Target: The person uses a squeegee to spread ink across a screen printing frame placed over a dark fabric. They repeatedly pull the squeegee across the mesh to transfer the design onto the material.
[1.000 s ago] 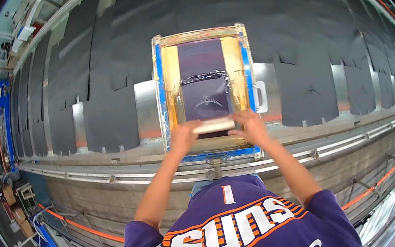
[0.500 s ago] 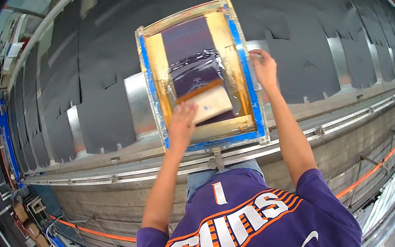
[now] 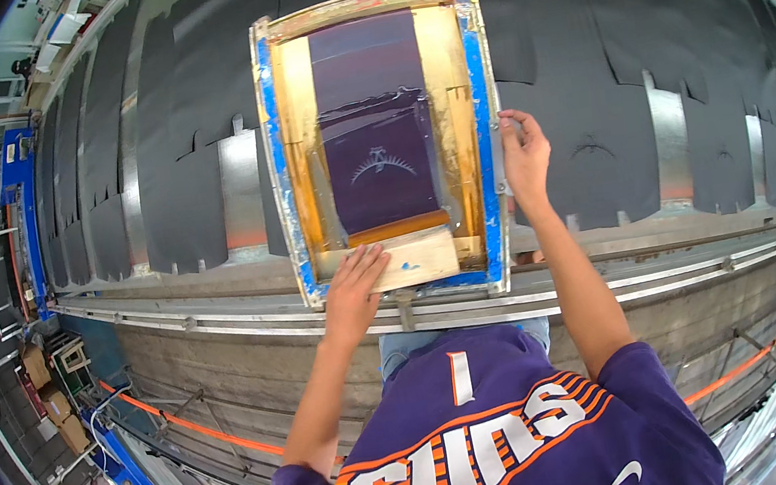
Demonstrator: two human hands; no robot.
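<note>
In front of me lies a screen-printing frame [image 3: 489, 169], edged with blue tape, its dark purple mesh [image 3: 366, 62] showing a pale sunburst-like design. A squeegee [image 3: 425, 255] with a pale wooden handle and an amber blade rests across the near end of the frame. My left hand [image 3: 355, 287] is closed over the left part of that handle. At the frame's right side, my right hand [image 3: 527, 158] has its fingers bent and closed on the outer edge. A glossy ink line crosses the mesh above the design.
Dark grey fabric pieces [image 3: 173, 193] lie along the long table on both sides, with bare metallic strips [image 3: 242, 189] between some. One piece right of the frame bears a faint printed mark [image 3: 591, 149]. A metal rail [image 3: 613, 292] runs along the table's near edge.
My left hand has drawn the squeegee toward me, from below the middle of the mesh to the near end, and it now lies straighter. My right hand stays at the frame's edge.
</note>
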